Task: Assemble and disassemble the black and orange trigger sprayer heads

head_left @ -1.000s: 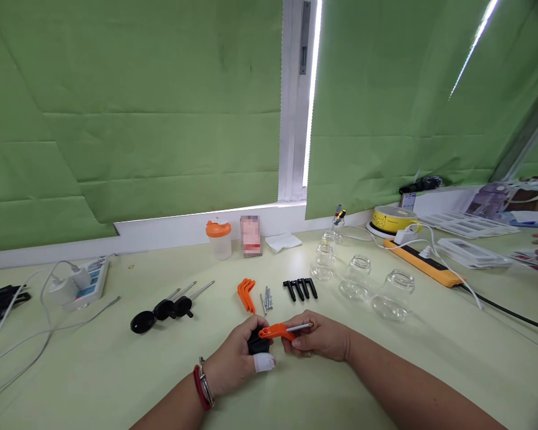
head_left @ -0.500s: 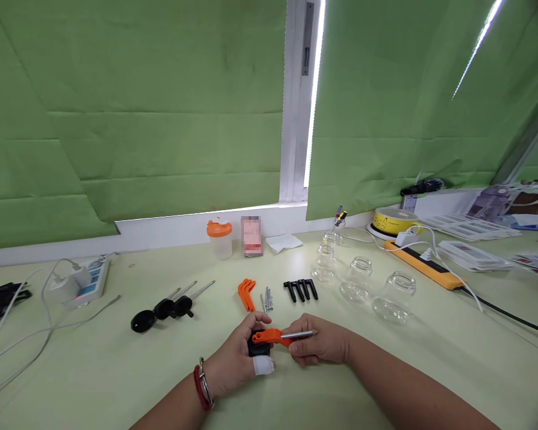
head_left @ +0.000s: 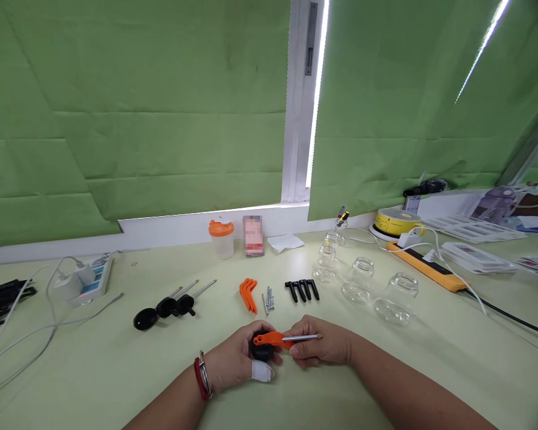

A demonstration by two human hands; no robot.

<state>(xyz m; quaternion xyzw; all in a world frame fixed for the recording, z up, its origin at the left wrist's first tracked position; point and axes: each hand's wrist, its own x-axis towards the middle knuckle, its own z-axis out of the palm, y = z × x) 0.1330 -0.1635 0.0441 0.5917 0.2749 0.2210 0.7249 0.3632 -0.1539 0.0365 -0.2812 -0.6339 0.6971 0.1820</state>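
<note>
Close to the table's front edge, my left hand [head_left: 242,356] is wrapped round a round black piece [head_left: 263,352]. White tape covers one of its fingertips. My right hand [head_left: 316,340] pinches an orange bent crank arm [head_left: 271,339], whose holed end lies over the black piece. A metal rod [head_left: 302,338] runs across the crank toward my right fingers; where it joins is unclear. Beyond my hands lie more orange crank arms [head_left: 248,295], several metal screws [head_left: 268,298] and several black handles [head_left: 302,290]. Left of them are black round pieces with metal shafts [head_left: 167,307].
Glass jars [head_left: 395,298] stand at the right, before an orange power strip [head_left: 425,266]. A cup with an orange lid [head_left: 222,239] and a folded tissue [head_left: 286,242] are at the back. White cables [head_left: 49,325] and a white power strip [head_left: 99,278] lie left.
The black piece has turned slightly in my left hand, so more of its round face shows below the crank. My right hand keeps its pinch. The view has shifted a little.
</note>
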